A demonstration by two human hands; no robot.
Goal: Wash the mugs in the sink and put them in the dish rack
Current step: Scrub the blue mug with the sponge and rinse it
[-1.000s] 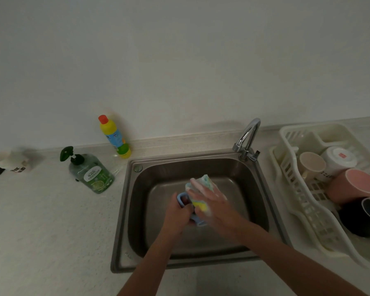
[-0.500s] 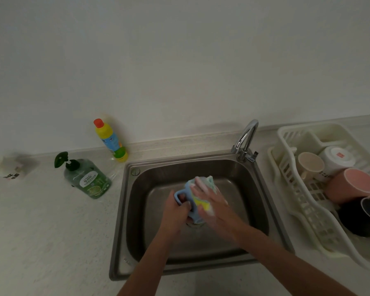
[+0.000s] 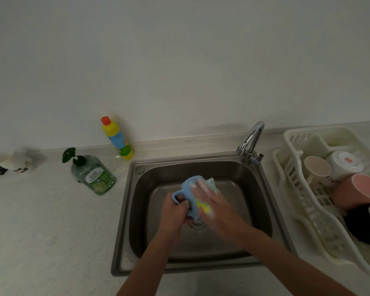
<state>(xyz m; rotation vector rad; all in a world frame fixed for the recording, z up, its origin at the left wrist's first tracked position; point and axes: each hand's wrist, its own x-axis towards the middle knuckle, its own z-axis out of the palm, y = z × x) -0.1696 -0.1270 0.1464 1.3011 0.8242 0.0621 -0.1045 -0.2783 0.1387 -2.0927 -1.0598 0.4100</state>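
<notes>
Blue mug (image 3: 187,190) higher now above steel sink (image 3: 263,201)

Both hands are over the stainless steel sink (image 3: 124,212). The left hand (image 3: 175,212) grips a light blue mug (image 3: 187,186) by its handle, with the mug held above the drain (image 3: 198,223). The right hand (image 3: 214,207) presses a yellow-and-green sponge (image 3: 203,207) flat against the side of the mug, fingers extended. A chrome tap (image 3: 251,142) stands at the far right corner of the basin. On the counter to the left stand a green pump bottle (image 3: 94,175) and a yellow bottle with a red cap (image 3: 116,138). To the right, a white dish rack (image 3: 297,189) holds a cream mug (image 3: 317,169), a white mug (image 3: 344,164), a pink mug (image 3: 360,191) and a dark mug (image 3: 365,225).
</notes>
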